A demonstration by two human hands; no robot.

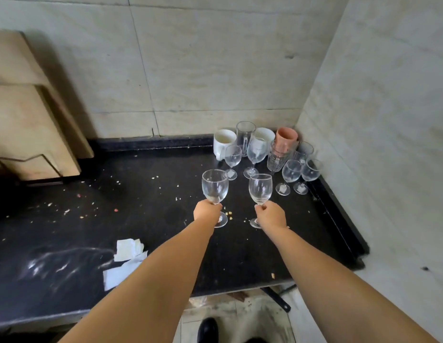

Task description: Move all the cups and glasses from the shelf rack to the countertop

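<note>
Mid-frame, my left hand (pixel 207 211) pinches the stem of one wine glass (pixel 214 186) and my right hand (pixel 271 215) another wine glass (pixel 260 188), both upright above the black tabletop (pixel 151 199). Cups and glasses (pixel 265 154) crowd the corner at upper right; torn paper (pixel 127 258) lies lower left.
</note>
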